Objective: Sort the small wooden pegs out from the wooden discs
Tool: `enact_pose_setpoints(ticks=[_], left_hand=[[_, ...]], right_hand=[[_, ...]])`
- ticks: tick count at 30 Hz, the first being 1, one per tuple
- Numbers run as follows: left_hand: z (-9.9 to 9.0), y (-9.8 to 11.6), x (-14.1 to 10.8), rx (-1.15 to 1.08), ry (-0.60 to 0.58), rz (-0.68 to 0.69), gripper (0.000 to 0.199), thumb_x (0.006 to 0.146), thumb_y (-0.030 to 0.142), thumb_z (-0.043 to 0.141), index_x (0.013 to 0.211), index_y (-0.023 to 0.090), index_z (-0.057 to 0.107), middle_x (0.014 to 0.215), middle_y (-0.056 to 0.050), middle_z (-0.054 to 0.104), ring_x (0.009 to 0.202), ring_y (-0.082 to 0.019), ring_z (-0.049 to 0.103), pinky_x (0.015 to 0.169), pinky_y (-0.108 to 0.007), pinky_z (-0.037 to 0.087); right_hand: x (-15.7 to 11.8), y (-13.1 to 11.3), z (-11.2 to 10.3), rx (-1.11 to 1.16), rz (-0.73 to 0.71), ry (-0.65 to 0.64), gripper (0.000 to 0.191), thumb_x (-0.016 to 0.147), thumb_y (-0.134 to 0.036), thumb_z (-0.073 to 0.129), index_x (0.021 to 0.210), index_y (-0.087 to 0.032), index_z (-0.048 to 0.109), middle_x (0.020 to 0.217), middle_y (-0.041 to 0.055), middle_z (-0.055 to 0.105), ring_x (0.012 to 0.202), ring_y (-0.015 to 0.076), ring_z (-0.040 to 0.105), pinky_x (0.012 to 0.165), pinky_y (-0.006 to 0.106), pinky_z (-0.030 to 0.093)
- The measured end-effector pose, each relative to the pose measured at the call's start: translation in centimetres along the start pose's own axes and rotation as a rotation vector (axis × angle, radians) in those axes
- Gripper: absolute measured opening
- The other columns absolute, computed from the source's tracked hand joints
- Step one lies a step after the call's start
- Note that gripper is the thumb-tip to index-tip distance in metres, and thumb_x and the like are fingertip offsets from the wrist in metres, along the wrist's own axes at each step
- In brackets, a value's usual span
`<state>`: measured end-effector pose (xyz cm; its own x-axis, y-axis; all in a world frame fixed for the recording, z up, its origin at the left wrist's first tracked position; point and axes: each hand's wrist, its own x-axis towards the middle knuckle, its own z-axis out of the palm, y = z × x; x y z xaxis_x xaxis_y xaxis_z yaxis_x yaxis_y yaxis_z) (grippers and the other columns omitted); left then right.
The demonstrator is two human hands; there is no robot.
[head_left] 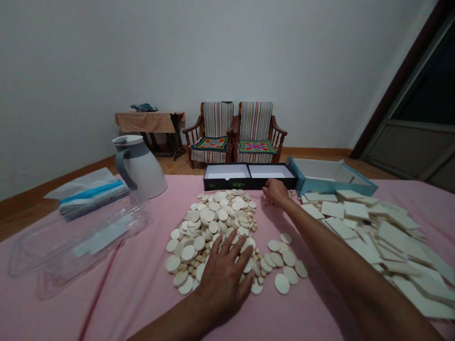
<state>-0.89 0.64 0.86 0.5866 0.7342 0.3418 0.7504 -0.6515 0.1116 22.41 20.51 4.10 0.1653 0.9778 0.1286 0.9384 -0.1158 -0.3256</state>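
We're poss. risking the disc pile (213, 215) sliding twd 4 o'clock if L hand (225, 277), fingers spread, is pushing; R hand (276, 192) fingers, can't tell.

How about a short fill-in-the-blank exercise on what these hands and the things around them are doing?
1. The left hand lies on a heap of pale discs; the flat tiles lie to its ____.
2. The right hand is just in front of a two-compartment box whose outside is mainly ____.
3. The cloth beneath the discs is ____.
4. Beyond the table stand ____ armchairs.

Missing words: right; black; pink; two.
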Motion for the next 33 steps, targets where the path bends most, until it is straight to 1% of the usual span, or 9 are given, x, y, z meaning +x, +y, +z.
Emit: enact_pose_setpoints(ticks=[4, 7, 9, 12, 16, 22, 25, 28, 33], left_hand=[[0.1, -0.1, 0.0, -0.010, -0.010, -0.011, 0.045, 0.093, 0.041, 0.047, 0.137, 0.031, 0.047, 0.148, -0.002, 0.044, 0.140, -0.030, 0.031, 0.111, -0.055, 0.025], [0.1, 0.0, 0.1, 0.004, -0.013, -0.001, 0.046, 0.092, 0.038, 0.049, 0.137, 0.031, 0.047, 0.148, -0.003, 0.044, 0.140, -0.030, 0.031, 0.111, -0.055, 0.026], [0.0, 0.0, 0.1, 0.025, -0.024, 0.011, 0.047, 0.091, 0.035, 0.051, 0.138, 0.030, 0.047, 0.149, -0.004, 0.043, 0.140, -0.031, 0.030, 0.110, -0.056, 0.026], [0.0, 0.0, 0.1, 0.055, -0.036, 0.019, 0.049, 0.090, 0.032, 0.051, 0.139, 0.028, 0.046, 0.150, -0.004, 0.041, 0.140, -0.032, 0.030, 0.110, -0.057, 0.026], [0.3, -0.2, -0.2, 0.075, -0.027, 0.035, 0.050, 0.090, 0.035, 0.051, 0.139, 0.027, 0.045, 0.150, -0.005, 0.041, 0.139, -0.033, 0.030, 0.109, -0.057, 0.027], [0.5, -0.2, -0.2, 0.084, 0.002, 0.038, 0.051, 0.089, 0.034, 0.053, 0.139, 0.028, 0.044, 0.149, -0.004, 0.043, 0.138, -0.032, 0.032, 0.109, -0.057, 0.027], [0.4, 0.0, -0.3, 0.087, 0.019, 0.035, 0.050, 0.089, 0.033, 0.053, 0.138, 0.028, 0.046, 0.148, -0.004, 0.043, 0.137, -0.031, 0.033, 0.109, -0.055, 0.027], [0.3, 0.1, -0.5, 0.091, 0.020, 0.030, 0.049, 0.089, 0.033, 0.053, 0.138, 0.027, 0.047, 0.147, -0.005, 0.044, 0.137, -0.031, 0.034, 0.110, -0.055, 0.027], [0.3, 0.1, -0.9, 0.096, 0.011, 0.036, 0.052, 0.088, 0.033, 0.054, 0.139, 0.027, 0.046, 0.148, -0.006, 0.043, 0.138, -0.032, 0.033, 0.109, -0.055, 0.027]], right_hand=[[-1.2, 1.5, -0.7, 0.058, -0.108, -0.049, 0.026, 0.084, -0.020, 0.050, 0.090, -0.014, 0.074, 0.086, 0.0111, 0.074, 0.082, 0.0195, 0.068, 0.068, 0.024, 0.045], [-2.6, 1.9, 0.4, 0.104, -0.233, -0.150, 0.023, 0.078, -0.012, 0.053, 0.077, -0.016, 0.076, 0.076, 0.0042, 0.074, 0.073, 0.0153, 0.067, 0.065, 0.021, 0.044], [-3.0, 2.2, 1.2, 0.119, -0.280, -0.163, 0.026, 0.077, -0.009, 0.051, 0.079, -0.017, 0.076, 0.080, 0.0030, 0.075, 0.076, 0.0144, 0.066, 0.068, 0.020, 0.044], [-2.6, 3.1, 1.4, 0.110, -0.271, -0.099, 0.028, 0.078, -0.007, 0.051, 0.089, -0.016, 0.075, 0.093, 0.0067, 0.074, 0.087, 0.0172, 0.065, 0.075, 0.023, 0.043], [-2.0, 4.0, 0.8, 0.084, -0.219, 0.020, 0.027, 0.081, -0.009, 0.050, 0.096, -0.014, 0.072, 0.099, 0.0125, 0.072, 0.094, 0.0218, 0.063, 0.078, 0.027, 0.042], [-6.3, 3.4, 3.2, 0.126, -0.426, 0.031, 0.017, 0.084, -0.021, 0.056, 0.093, -0.016, 0.069, 0.095, 0.0083, 0.068, 0.090, 0.0201, 0.059, 0.081, 0.028, 0.042], [-8.3, 3.6, 4.7, 0.193, -0.565, 0.123, 0.017, 0.085, -0.023, 0.056, 0.095, -0.014, 0.067, 0.096, 0.0102, 0.064, 0.094, 0.0221, 0.055, 0.085, 0.033, 0.041], [-9.2, 4.0, 5.1, 0.237, -0.587, 0.170, 0.016, 0.087, -0.020, 0.053, 0.095, -0.014, 0.066, 0.094, 0.0103, 0.062, 0.092, 0.0221, 0.053, 0.084, 0.034, 0.041], [-10.5, 3.7, 4.4, 0.238, -0.574, 0.156, 0.013, 0.085, -0.016, 0.054, 0.089, -0.015, 0.066, 0.090, 0.0094, 0.061, 0.088, 0.0214, 0.052, 0.081, 0.034, 0.042]])
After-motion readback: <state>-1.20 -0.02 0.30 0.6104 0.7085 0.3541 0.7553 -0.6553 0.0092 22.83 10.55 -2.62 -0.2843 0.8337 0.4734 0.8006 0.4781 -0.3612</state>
